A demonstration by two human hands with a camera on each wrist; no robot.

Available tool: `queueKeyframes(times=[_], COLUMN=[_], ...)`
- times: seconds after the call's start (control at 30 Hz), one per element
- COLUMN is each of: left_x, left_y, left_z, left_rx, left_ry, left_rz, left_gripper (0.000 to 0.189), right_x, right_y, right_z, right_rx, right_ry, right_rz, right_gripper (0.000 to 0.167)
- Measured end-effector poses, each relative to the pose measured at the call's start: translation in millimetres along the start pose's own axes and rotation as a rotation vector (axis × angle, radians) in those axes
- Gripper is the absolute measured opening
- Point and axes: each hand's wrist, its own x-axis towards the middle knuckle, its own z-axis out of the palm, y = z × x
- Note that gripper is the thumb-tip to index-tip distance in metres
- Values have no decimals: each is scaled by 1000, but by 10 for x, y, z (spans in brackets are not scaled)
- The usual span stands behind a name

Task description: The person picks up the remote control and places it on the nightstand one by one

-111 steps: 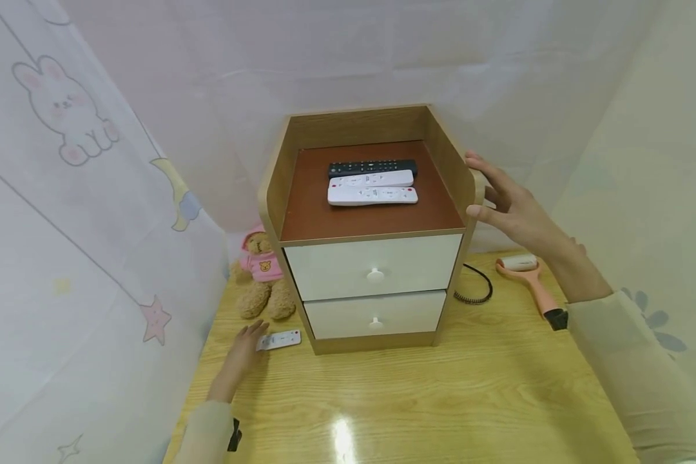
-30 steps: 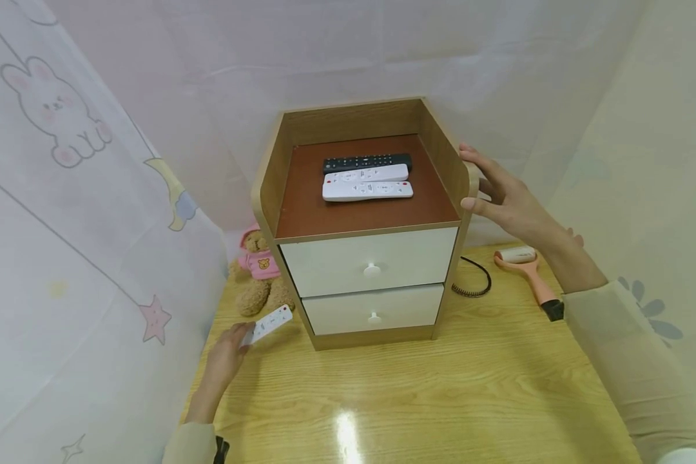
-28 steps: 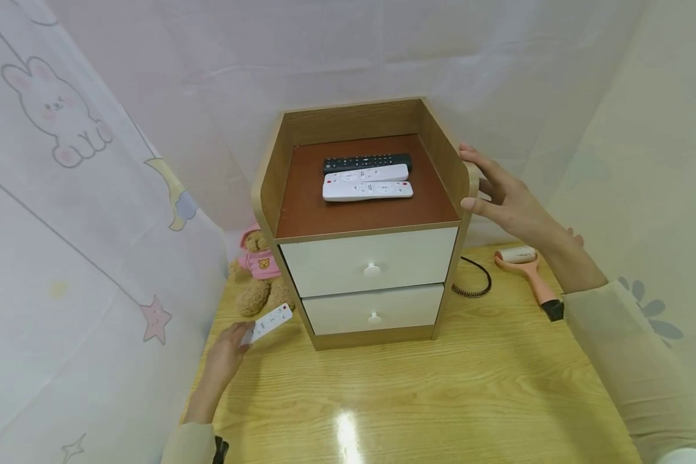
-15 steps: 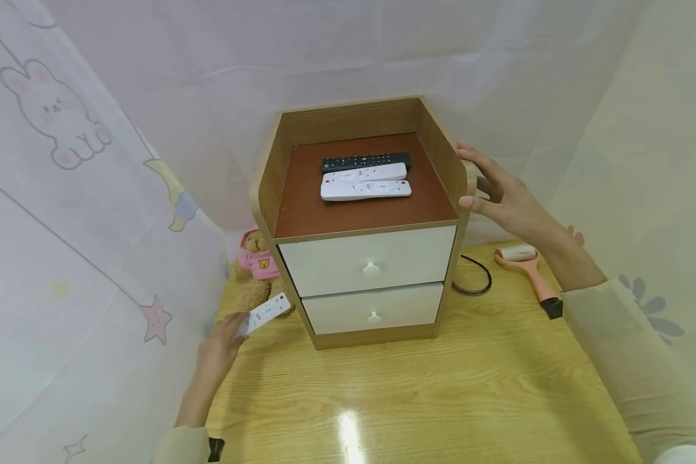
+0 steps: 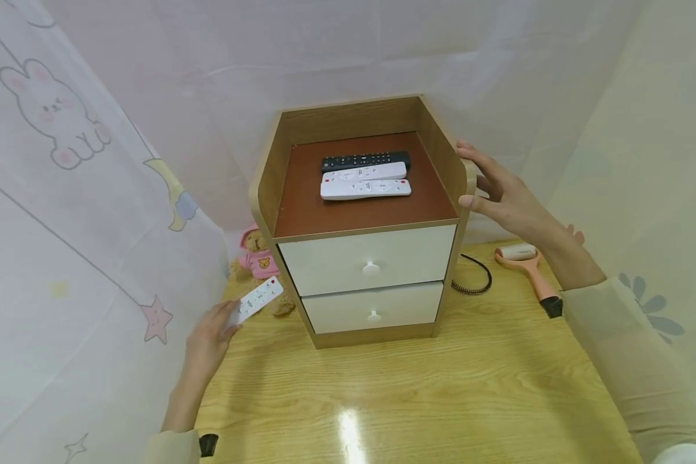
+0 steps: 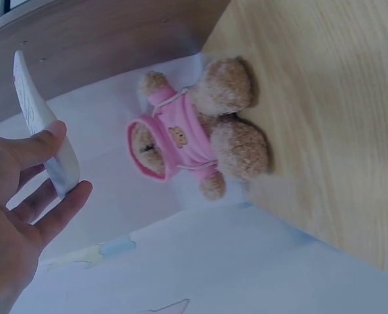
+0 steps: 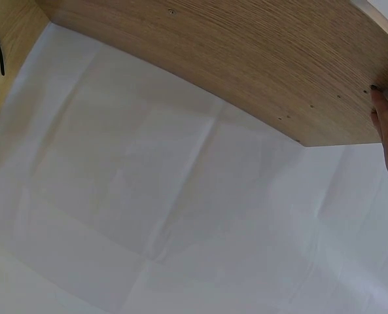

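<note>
My left hand (image 5: 209,341) pinches a white remote control (image 5: 260,299) between thumb and fingers, holding it tilted above the table, left of the small cabinet (image 5: 313,216). In the left wrist view the remote (image 6: 40,111) is seen edge-on. On the cabinet's brown top lie two white remotes, the front one (image 5: 365,189) and one behind it (image 5: 377,171), next to a black remote (image 5: 365,160). My right hand (image 5: 513,203) rests against the cabinet's right side panel, thumb near its front edge; the right wrist view shows fingertips touching the wood (image 7: 246,59).
A teddy bear (image 5: 263,263) in a pink hoodie sits at the cabinet's left, partly behind the held remote. On the right lie a black coiled band (image 5: 470,291) and a pink-handled lint roller (image 5: 530,267). Two white drawers (image 5: 325,261) are closed. Printed cloth walls surround the wooden table (image 5: 441,386).
The left hand has taken the white remote from the table, lifted it and drawn it slightly left. The right hand stays at the cabinet's side; the view has shifted a little.
</note>
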Motion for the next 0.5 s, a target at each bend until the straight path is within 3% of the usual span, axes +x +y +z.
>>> queueKeyframes(times=[0.5], left_x=[235], left_y=[208], left_z=[-254], left_rx=[-23], left_ry=[152], left_rz=[94], left_gripper=[65], right_x=[2], right_y=[-10], right_z=[1], right_rx=[16], right_ry=[-2], right_rz=[3], right_gripper=[68])
